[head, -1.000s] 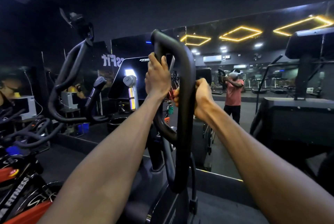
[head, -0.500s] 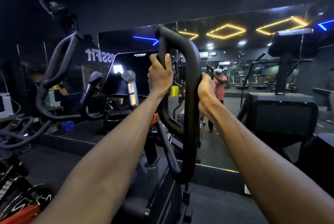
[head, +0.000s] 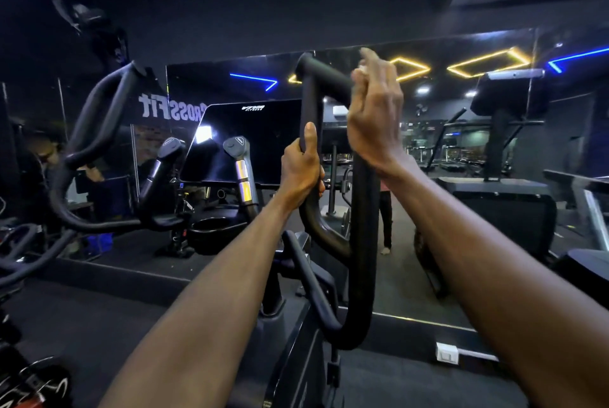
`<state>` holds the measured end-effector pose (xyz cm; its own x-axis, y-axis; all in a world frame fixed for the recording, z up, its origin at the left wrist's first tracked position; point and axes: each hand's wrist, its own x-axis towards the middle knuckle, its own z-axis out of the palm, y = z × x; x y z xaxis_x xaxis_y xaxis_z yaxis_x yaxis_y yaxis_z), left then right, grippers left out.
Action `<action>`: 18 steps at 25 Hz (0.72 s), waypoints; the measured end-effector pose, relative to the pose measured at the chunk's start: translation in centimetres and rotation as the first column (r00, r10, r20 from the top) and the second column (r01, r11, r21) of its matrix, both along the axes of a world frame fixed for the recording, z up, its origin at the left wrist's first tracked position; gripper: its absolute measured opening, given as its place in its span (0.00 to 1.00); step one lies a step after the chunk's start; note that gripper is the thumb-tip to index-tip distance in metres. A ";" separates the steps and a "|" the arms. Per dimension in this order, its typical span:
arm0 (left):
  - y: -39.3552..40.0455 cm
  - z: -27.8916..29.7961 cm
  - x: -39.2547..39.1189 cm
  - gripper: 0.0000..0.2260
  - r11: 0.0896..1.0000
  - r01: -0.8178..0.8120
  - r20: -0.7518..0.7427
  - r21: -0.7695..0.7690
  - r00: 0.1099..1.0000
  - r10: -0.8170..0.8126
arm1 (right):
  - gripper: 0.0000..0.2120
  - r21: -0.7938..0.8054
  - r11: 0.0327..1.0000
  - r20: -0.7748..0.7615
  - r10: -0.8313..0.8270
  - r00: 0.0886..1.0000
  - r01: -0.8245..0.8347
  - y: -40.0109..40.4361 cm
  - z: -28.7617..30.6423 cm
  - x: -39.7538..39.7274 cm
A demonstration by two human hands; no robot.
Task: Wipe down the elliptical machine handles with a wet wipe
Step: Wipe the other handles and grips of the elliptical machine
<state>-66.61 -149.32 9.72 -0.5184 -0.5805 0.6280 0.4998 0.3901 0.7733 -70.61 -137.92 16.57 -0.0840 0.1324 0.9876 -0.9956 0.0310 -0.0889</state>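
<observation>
Dark gym around me, black wall [head: 329,12] up top, a long mirror [head: 461,177] ahead throwing back yellow and blue ceiling lights. Black floor [head: 99,318] runs under the machines. The elliptical's screen [head: 250,140] sits dead centre-left. Right in front, the looped black handle [head: 362,226]. My left hand [head: 301,173] is wrapped tight around its inner bar, thumb up. My right hand [head: 374,111] is curled over the top bend, a scrap of white wipe [head: 362,69] peeking under the fingers.

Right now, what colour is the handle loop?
Black handle loop, clearest in the head view.
</observation>
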 end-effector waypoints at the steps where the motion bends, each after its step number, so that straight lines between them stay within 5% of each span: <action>1: 0.0 0.0 0.0 0.28 1.000 -0.013 0.006 -0.007 1.000 0.013 | 0.18 0.110 0.994 -0.053 -0.022 0.998 0.028 -0.5 0.8 0.1; 5: 0.2 0.1 0.2 0.28 0.997 -0.073 0.037 -0.017 0.997 0.074 | 0.18 0.472 0.834 -0.330 -0.135 0.934 0.287 -3.1 2.5 0.5; 10: 0.0 0.1 0.1 0.33 0.989 -0.014 0.025 0.147 1.000 0.010 | 0.24 0.460 0.549 -0.584 -0.404 0.704 0.698 -4.8 1.7 -1.4; 18: 0.1 -1.3 0.6 0.27 0.951 0.090 0.004 0.297 0.995 -0.095 | 0.21 0.518 0.477 -0.652 -0.318 0.688 0.710 -4.4 -1.4 -1.1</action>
<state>-66.00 -149.24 8.39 -0.5880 -0.6879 0.4255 0.5079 0.0953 0.8561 -71.69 -142.34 15.16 0.1806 -0.7195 0.6706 -0.6763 0.4042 0.6159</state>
